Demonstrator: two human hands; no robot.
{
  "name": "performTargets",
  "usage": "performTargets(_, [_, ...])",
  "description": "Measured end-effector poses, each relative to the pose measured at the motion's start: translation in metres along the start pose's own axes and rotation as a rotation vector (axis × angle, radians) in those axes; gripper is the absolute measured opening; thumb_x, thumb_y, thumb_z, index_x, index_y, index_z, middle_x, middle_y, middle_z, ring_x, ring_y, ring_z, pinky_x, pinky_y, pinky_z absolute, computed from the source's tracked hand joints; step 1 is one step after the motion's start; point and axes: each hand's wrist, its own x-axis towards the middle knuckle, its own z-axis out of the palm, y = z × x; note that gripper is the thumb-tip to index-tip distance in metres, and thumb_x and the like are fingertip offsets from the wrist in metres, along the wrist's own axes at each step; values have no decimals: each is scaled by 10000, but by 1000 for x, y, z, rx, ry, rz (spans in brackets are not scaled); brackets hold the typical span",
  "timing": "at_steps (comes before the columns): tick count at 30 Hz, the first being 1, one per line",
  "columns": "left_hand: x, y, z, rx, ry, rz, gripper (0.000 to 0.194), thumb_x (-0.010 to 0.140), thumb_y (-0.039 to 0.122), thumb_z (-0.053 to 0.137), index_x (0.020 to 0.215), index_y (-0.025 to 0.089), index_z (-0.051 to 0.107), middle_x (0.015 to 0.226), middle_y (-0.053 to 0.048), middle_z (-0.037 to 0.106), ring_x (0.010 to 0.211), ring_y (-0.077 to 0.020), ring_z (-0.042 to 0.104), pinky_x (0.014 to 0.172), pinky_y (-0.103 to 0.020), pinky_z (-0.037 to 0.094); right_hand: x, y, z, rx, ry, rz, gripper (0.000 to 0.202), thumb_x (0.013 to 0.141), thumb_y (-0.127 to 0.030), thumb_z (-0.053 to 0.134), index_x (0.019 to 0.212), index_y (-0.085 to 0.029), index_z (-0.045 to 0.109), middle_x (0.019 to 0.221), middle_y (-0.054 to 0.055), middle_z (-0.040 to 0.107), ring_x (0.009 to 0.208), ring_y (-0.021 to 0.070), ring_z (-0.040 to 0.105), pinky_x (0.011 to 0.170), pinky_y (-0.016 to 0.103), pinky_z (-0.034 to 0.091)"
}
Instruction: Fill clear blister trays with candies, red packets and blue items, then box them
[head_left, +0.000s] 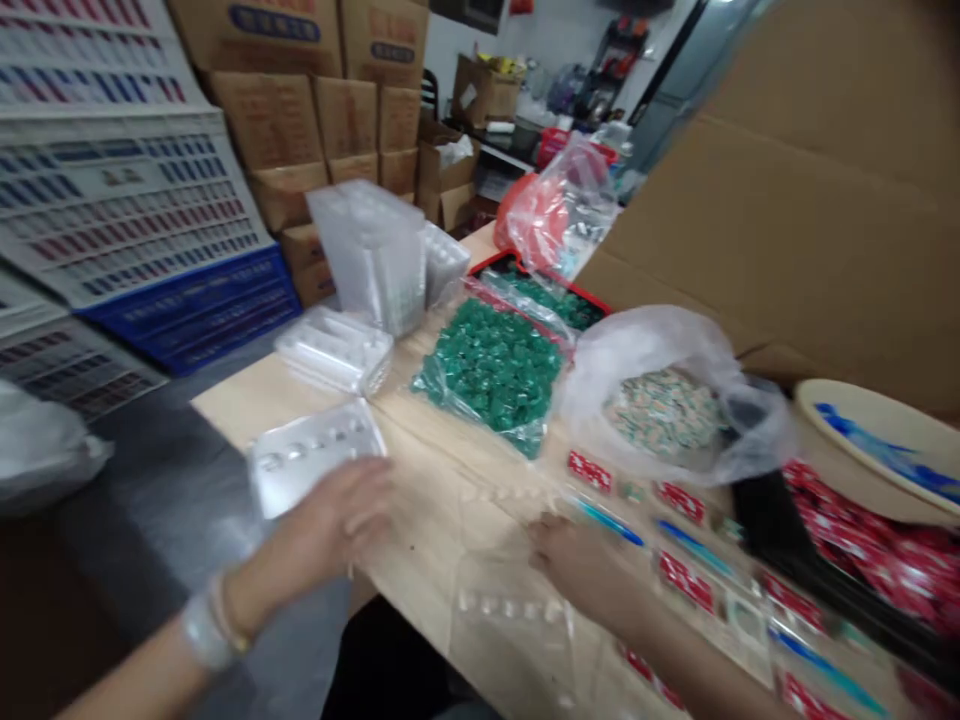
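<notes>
Smeared by motion, my left hand [356, 510] is closed at the lower right edge of a whitish plastic blister tray [300, 465], which juts past the table's edge; it may be several nested together. My right hand [562, 555] is over the tabletop with fingers curled at a clear blister tray [502, 575] that has rows of small bumps. To its right lie filled trays with red-and-white pieces [686, 580] and blue stick-like items [611, 522]. Ahead is a clear bag of green pieces [491, 370]; beside it, a white bag [652, 340] holds small pale pieces.
Stacked clear trays [337, 350] stand at the table's left corner, taller ones [375, 260] behind. A cream basin [847, 430] with blue items sits right, near red packets [862, 550]. A cardboard sheet [810, 200] rises behind. Crates [202, 310] and cartons [270, 130] line the left.
</notes>
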Motion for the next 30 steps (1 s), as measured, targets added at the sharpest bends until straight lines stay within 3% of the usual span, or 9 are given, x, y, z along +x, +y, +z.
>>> performTargets(2, [-9, -36, -27, 95, 48, -129, 398, 744, 430, 536, 1083, 224, 566, 1251, -89, 456, 1195, -268, 350, 977, -441, 321, 11, -16, -26, -36, -18, -86, 202, 787, -262, 510, 921, -142, 603, 913, 112, 615, 844, 226, 567, 718, 318, 421])
performTargets(4, [-18, -63, -43, 125, -28, -191, 487, 658, 501, 599, 1073, 246, 579, 1294, -83, 409, 1216, -302, 305, 974, -469, 298, 39, -51, -50, -6, 98, -348, 238, 814, -318, 479, 961, -161, 582, 923, 95, 601, 861, 204, 547, 746, 310, 403])
performTargets(7, [-23, -83, -44, 75, -127, -220, 519, 640, 516, 608, 1094, 266, 567, 1307, -72, 390, 1209, -276, 315, 978, -444, 283, 101, -116, -69, 15, 226, -797, 265, 802, -335, 509, 1011, -180, 562, 975, 81, 572, 957, 197, 486, 791, 299, 363])
performTargets(10, [-21, -91, -37, 28, -143, -202, 541, 653, 551, 578, 1122, 283, 548, 1314, -67, 377, 1208, -258, 311, 989, -424, 262, 155, -154, -68, -41, 156, -909, 133, 760, -261, 574, 833, -155, 608, 853, 63, 587, 874, 186, 494, 765, 294, 352])
performTargets(13, [-21, -96, -37, 18, -154, -166, 536, 682, 571, 529, 1148, 307, 525, 1333, -53, 349, 1226, -258, 274, 1000, -418, 234, 180, -157, -67, 12, 29, -959, 93, 761, -209, 569, 727, -130, 606, 760, 49, 593, 792, 154, 503, 745, 264, 357])
performTargets(17, [-22, -98, -43, 18, -176, -153, 501, 734, 560, 467, 1174, 322, 499, 1348, -44, 331, 1237, -264, 241, 1000, -420, 221, 183, -149, -75, 113, -74, -1011, 112, 777, -166, 535, 700, -125, 605, 712, 37, 586, 741, 134, 501, 726, 240, 367])
performTargets(30, [-24, -98, -43, 29, -197, -144, 448, 777, 523, 431, 1171, 322, 501, 1356, -32, 315, 1242, -263, 223, 1002, -406, 216, 189, -149, -75, 170, -141, -997, 120, 775, -159, 518, 710, -132, 616, 721, 35, 566, 716, 132, 504, 701, 242, 379])
